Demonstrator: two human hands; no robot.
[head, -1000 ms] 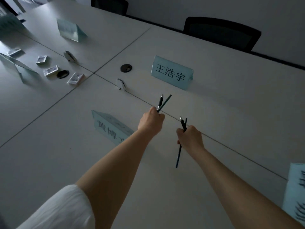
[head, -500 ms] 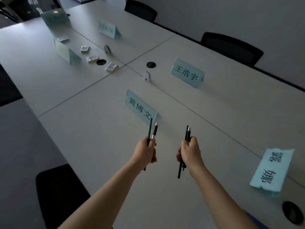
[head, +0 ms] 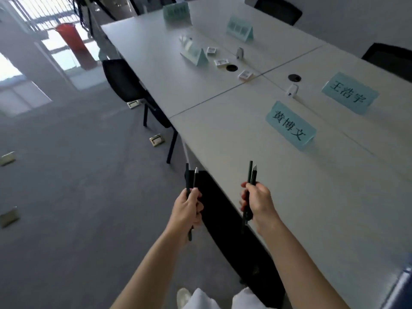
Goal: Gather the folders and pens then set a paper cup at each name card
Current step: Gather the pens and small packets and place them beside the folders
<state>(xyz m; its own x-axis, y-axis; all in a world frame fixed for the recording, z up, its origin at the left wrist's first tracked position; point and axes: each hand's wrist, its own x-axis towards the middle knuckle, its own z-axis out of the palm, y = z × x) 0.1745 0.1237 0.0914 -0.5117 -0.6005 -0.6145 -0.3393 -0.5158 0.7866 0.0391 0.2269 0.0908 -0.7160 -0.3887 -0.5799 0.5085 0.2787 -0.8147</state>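
My left hand (head: 186, 209) is closed around two dark pens (head: 191, 177) held upright, out past the table's near edge and above the floor. Two more dark pens (head: 252, 172) stand upright in my right hand (head: 258, 205), just over that edge. On the long white table (head: 301, 197) two pale blue name cards face me: a nearer one (head: 289, 126) and a farther one (head: 349, 93). Three more name cards stand farther down the table (head: 195, 55), (head: 240, 30), (head: 177, 12). I see no folders and no paper cups.
Small white boxes (head: 245, 75) and round cable holes (head: 294, 77) lie along the table's middle seam. Black chairs stand at the near side (head: 124, 83) and the far side (head: 390, 58). Grey carpet with floor sockets (head: 157, 140) lies to the left. A red bin (head: 69, 35) stands by the windows.
My view has swung left and pulled back from the table. Both hands, still gripping their pens, have drawn back from over the table to its near edge.
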